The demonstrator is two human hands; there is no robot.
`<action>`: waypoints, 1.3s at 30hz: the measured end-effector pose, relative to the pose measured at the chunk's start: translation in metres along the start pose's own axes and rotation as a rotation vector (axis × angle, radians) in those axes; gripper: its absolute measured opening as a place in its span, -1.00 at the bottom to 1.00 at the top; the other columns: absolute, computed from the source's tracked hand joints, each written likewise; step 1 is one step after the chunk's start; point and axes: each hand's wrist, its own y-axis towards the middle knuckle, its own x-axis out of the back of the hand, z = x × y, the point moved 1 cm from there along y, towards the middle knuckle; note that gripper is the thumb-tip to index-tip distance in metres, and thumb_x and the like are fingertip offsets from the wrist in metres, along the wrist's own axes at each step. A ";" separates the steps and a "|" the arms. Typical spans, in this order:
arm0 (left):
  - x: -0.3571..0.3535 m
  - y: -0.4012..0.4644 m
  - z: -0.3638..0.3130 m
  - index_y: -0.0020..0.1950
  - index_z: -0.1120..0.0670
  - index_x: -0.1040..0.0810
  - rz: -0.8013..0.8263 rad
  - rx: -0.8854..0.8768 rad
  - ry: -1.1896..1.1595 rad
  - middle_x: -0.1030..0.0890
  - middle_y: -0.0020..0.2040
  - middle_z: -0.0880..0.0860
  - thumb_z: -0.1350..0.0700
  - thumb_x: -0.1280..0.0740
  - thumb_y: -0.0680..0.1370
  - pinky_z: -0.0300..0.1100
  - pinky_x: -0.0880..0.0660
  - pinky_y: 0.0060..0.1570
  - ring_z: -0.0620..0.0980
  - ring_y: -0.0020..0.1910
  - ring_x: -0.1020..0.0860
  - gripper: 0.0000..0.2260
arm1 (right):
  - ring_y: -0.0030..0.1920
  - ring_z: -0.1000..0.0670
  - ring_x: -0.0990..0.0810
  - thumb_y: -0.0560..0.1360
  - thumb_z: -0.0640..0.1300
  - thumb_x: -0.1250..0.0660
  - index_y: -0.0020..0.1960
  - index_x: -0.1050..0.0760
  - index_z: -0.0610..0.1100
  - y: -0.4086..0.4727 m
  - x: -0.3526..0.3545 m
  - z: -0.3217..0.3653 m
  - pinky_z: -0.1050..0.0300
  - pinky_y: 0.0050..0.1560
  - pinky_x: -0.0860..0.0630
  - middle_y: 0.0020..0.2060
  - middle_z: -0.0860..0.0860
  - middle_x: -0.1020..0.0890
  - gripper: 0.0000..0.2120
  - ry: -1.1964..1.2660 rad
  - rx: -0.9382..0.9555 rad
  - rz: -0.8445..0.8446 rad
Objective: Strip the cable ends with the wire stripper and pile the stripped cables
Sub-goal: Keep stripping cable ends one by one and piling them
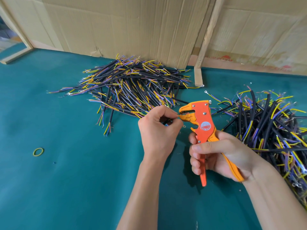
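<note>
Right hand (221,156) grips the wire stripper (201,128) handles; left hand (158,128) pinches a cable (167,121), its end at the jaws. Seat it squarely, then squeeze. Stripped pile (132,87) lies beyond.

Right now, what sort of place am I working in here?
Probably a small cable-assembly workbench, improvised rather than a formal factory line. A green work mat carries two big heaps of cut cables, flattened cardboard sheets wall off the back, and the right hand holds an orange wire stripper.
</note>
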 end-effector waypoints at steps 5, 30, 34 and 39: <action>0.001 0.001 0.000 -0.29 0.10 -0.67 0.010 0.014 0.014 -0.68 -0.31 -0.09 0.36 -0.45 0.31 -0.30 -0.54 -0.21 -0.13 -0.29 -0.62 -0.84 | -0.39 -0.16 -0.51 0.32 -0.24 -0.55 -0.15 -0.54 -0.18 0.000 0.001 -0.002 -0.04 -0.34 -0.51 -0.36 -0.18 -0.47 -0.80 -0.003 -0.013 0.028; -0.002 0.005 0.007 -0.24 0.04 -0.67 0.014 0.156 -0.169 -0.65 -0.35 -0.08 0.32 -0.46 0.40 -0.30 -0.46 -0.29 -0.18 -0.38 -0.53 -0.83 | -0.30 -0.20 -0.56 0.21 -0.14 -0.69 -0.07 -0.56 -0.21 0.006 -0.004 -0.007 -0.11 -0.23 -0.59 -0.27 -0.21 -0.55 -0.58 0.228 0.120 0.031; 0.004 0.005 0.000 -0.13 0.16 -0.62 0.014 0.198 -0.278 -0.65 -0.25 0.08 0.35 -0.45 0.49 -0.16 -0.56 -0.29 -0.02 -0.34 -0.64 -0.89 | -0.24 -0.22 -0.60 0.17 -0.18 -0.68 -0.02 -0.59 -0.22 0.008 -0.003 -0.007 -0.14 -0.17 -0.62 -0.21 -0.23 -0.58 -0.54 0.321 0.149 -0.088; 0.000 0.006 -0.033 -0.01 0.18 -0.57 0.055 0.187 -0.368 -0.62 -0.27 0.09 0.31 -0.44 0.52 -0.11 -0.60 -0.32 0.06 -0.37 -0.69 -0.89 | -0.26 -0.24 -0.62 0.19 -0.25 -0.51 -0.03 -0.60 -0.26 0.011 -0.009 -0.011 -0.14 -0.20 -0.65 -0.20 -0.26 -0.60 -0.64 0.447 0.141 -0.216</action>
